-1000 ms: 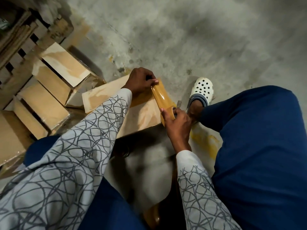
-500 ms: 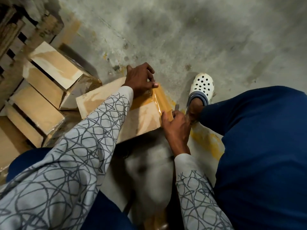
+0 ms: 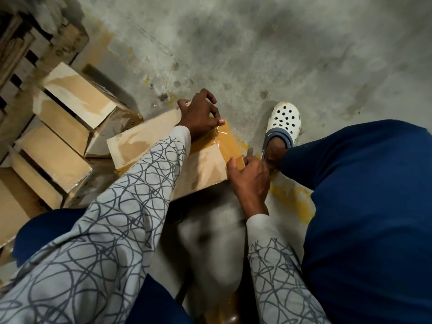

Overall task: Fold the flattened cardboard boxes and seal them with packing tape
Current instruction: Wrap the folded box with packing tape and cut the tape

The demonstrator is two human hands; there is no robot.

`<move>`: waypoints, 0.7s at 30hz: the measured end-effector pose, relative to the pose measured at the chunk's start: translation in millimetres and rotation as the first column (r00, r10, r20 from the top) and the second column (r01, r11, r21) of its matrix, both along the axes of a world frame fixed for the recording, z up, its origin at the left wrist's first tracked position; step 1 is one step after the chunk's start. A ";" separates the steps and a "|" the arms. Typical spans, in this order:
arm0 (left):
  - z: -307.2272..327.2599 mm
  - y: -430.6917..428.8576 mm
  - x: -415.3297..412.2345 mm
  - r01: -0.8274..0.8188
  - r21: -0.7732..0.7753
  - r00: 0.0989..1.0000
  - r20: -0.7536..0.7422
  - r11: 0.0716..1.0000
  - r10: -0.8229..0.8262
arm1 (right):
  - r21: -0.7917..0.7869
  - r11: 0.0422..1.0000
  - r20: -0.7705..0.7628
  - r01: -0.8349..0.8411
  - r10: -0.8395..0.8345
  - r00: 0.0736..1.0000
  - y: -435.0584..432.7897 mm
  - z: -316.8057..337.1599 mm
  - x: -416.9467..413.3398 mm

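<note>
Box (image 3: pixel 203 169) lies centre frame on concrete floor (image 3: pixel 257 43); tan, scuffed pale. Tape (image 3: pixel 230 142) glossy brown, wrinkled, laid over the box's right end; long axis runs upper left to lower right. Left hand (image 3: pixel 198 113) at the tape's upper end, fingers curled over the box's far edge, thumb on tape; right hand (image 3: pixel 251 177) at the lower end, pinching the tape; likely the nearer hand for drawing it down.
</note>
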State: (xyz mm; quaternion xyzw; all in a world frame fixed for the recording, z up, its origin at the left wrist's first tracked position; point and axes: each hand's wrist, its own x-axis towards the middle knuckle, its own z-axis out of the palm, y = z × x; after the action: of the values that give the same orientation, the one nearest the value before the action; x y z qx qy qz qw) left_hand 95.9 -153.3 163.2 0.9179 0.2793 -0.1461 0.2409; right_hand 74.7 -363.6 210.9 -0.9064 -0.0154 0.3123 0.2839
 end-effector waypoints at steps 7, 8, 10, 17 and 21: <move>-2.4 0.2 -7.5 0.025 -0.110 0.998 0.064 0.994 -0.018 | -0.059 0.997 0.023 0.058 -0.056 0.998 -1.9 4.2 8.9; 1.3 4.0 -6.6 0.035 -0.170 0.998 0.052 0.985 -0.027 | -0.069 0.995 0.010 0.070 -0.070 0.997 -2.2 2.6 10.4; 11.1 15.8 -5.1 0.035 -0.352 0.998 0.064 0.935 -0.013 | -0.078 0.992 -0.011 0.100 -0.101 0.995 -3.9 -0.2 13.4; 7.3 25.4 -39.6 0.154 -0.152 0.970 -0.168 0.976 -0.178 | -0.120 0.984 -0.063 0.132 -0.140 0.988 -19.1 -6.1 23.0; 0.7 14.1 -45.9 0.125 -0.020 0.987 -0.097 0.992 -0.126 | -0.147 0.977 -0.070 0.153 -0.164 0.984 -20.0 -8.2 21.7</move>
State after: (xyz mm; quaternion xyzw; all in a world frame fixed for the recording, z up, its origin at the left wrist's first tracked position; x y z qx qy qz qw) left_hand 50.0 -139.2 163.9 0.9238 0.2315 -0.2076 0.2235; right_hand 96.4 -383.6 202.6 -0.9090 0.0905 0.3257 0.2436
